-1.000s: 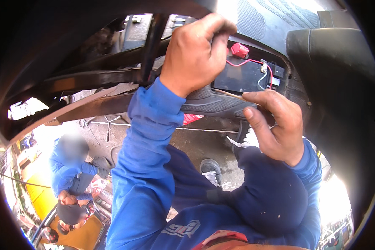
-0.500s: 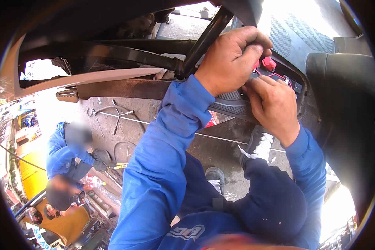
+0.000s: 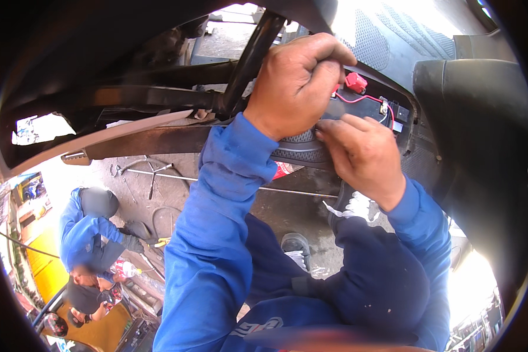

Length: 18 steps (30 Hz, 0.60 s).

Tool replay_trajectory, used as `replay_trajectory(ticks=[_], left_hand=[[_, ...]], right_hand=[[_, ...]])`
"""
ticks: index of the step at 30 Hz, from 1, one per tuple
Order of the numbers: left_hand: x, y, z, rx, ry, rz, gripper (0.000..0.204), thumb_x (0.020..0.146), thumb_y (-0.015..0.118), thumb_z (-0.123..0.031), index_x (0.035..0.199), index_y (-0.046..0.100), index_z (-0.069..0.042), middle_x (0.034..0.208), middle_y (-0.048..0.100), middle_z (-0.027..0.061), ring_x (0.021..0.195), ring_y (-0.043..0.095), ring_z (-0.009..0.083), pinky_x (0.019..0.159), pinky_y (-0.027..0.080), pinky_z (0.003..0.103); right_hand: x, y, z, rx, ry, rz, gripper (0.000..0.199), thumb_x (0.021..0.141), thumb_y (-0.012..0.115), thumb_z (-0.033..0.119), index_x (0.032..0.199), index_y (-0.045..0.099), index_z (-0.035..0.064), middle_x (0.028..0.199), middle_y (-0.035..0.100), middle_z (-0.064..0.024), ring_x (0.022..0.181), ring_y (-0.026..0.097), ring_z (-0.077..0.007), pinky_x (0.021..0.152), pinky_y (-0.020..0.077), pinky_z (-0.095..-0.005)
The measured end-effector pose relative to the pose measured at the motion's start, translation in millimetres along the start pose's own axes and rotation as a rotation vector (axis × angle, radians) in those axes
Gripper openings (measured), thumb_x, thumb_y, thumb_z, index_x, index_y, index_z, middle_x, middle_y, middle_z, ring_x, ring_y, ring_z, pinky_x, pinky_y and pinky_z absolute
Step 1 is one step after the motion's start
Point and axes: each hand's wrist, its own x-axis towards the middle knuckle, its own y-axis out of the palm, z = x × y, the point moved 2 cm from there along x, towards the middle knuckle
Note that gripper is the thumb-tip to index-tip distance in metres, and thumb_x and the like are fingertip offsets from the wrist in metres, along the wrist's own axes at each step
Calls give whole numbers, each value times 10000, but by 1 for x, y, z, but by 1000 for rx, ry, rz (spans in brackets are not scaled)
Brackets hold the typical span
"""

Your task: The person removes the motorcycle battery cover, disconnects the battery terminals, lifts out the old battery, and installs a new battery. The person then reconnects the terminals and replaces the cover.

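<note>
Over a battery compartment in a vehicle's footwell, my left hand (image 3: 299, 85) is curled closed, thumb against the bent fingers. Whatever those fingers grip is hidden. Lower and to the right, my right hand (image 3: 364, 155) pinches thumb and fingertips together, just short of the left wrist; I cannot make out what lies in the pinch. Beyond both hands sits a black battery (image 3: 362, 105) with a red terminal cap (image 3: 355, 83) and a thin red wire (image 3: 352, 101) running to a metal connector (image 3: 384, 107). Ridged black floor trim (image 3: 302, 154) passes beneath my hands.
A black seat-like panel (image 3: 475, 111) rises on the right; a dark frame bar (image 3: 255, 61) slants at upper left. On the ground lie a cross-shaped wrench (image 3: 152, 170) and a long thin rod (image 3: 264, 189). A gloved co-worker in blue (image 3: 88, 229) crouches at left, near other people.
The view has shifted, so the vehicle and both hands appear farther left. My right hand has drawn slightly down, uncovering more of the battery and red wire. Both hands keep their closed shape.
</note>
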Motion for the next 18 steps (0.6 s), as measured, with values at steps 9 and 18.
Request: replay_trajectory(ticks=[9, 18], left_hand=[[5, 6, 0, 150, 196, -44, 227, 899, 528, 1, 1006, 727, 13, 786, 679, 111, 701, 626, 189, 660, 511, 336], [6, 3, 6, 132, 151, -64, 276, 895, 499, -18, 1028, 740, 3, 738, 647, 60, 670, 585, 99, 626, 479, 291]], right_hand=[[-5, -2, -1, 92, 60, 47, 96, 863, 761, 88, 949, 721, 69, 753, 617, -84, 639, 614, -326, 603, 467, -429], [1, 0, -4, 96, 63, 65, 91, 873, 773, 95, 948, 735, 61, 714, 606, -82, 615, 601, -328, 602, 448, -431]])
